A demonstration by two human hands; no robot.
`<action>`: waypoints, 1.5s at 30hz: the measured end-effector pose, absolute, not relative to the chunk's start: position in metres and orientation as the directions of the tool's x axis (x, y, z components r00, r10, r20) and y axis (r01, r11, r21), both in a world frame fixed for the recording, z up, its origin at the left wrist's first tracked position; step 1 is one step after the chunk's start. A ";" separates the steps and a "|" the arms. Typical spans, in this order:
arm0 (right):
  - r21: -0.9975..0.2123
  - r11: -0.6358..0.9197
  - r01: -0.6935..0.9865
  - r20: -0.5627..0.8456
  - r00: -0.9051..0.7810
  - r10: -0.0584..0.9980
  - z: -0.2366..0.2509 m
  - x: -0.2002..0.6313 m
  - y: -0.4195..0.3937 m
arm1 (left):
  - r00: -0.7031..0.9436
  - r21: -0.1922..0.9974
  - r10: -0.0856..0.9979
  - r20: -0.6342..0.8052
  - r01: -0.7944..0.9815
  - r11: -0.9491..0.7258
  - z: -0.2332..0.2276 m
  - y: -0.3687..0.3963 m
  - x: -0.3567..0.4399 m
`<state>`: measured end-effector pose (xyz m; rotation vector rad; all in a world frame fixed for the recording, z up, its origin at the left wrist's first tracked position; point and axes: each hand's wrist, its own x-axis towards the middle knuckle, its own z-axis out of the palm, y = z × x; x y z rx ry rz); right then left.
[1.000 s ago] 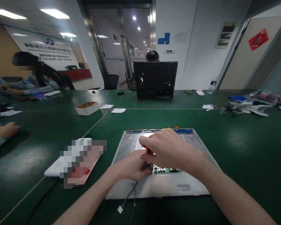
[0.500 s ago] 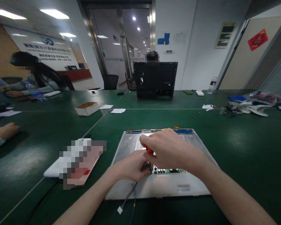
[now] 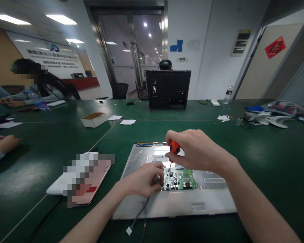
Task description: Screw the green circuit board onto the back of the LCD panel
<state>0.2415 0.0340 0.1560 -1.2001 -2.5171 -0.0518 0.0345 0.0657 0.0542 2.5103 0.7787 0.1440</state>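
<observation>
A flat silver metal panel (image 3: 167,202) lies on the green table in front of me. A small green circuit board (image 3: 179,179) sits on its middle. My right hand (image 3: 195,150) grips an orange-handled screwdriver (image 3: 174,147) upright, its tip pointing down at the board's upper left corner. My left hand (image 3: 143,179) rests on the panel at the board's left edge, fingers curled against it. A black cable with a white plug (image 3: 135,221) runs from under my left hand off the panel's front edge.
A pinkish flat item, partly blurred out (image 3: 87,179), lies left of the panel. A small cardboard box (image 3: 94,119) and papers sit further back. A black monitor back (image 3: 168,88) stands across the table with a person behind. Other people's hands (image 3: 2,143) are at the left. Clutter (image 3: 268,116) lies far right.
My right hand has lifted up and away from the board with the screwdriver, uncovering the circuit board. The camera has tilted slightly. My left hand stays put.
</observation>
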 end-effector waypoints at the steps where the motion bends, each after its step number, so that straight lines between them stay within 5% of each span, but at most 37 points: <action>1: -0.114 0.630 0.768 0.340 -0.565 0.752 0.156 0.244 0.035 | 0.824 0.495 0.565 -0.040 0.507 -0.705 0.055 0.066 0.034; 10: -0.187 0.460 0.868 0.467 -0.333 0.819 0.155 0.263 0.052 | 0.684 0.364 0.721 0.111 0.647 -0.669 0.043 0.085 0.023; 17: -0.542 0.345 0.766 0.456 -0.077 0.887 0.103 0.321 0.076 | 0.560 0.355 0.798 0.225 0.715 -0.602 0.018 0.100 0.023; 22: -0.909 0.093 0.407 0.173 0.165 0.971 0.041 0.355 0.083 | 0.516 0.368 0.840 0.168 0.758 -0.539 0.013 0.107 0.034; 35: -0.983 0.070 0.173 0.109 0.227 0.968 0.017 0.351 0.073 | 0.528 0.360 0.842 0.109 0.769 -0.528 0.021 0.125 0.058; 45: -0.989 0.098 0.114 0.125 0.258 0.958 0.022 0.350 0.070 | 0.686 0.527 0.719 0.109 0.574 -0.627 0.040 0.117 0.089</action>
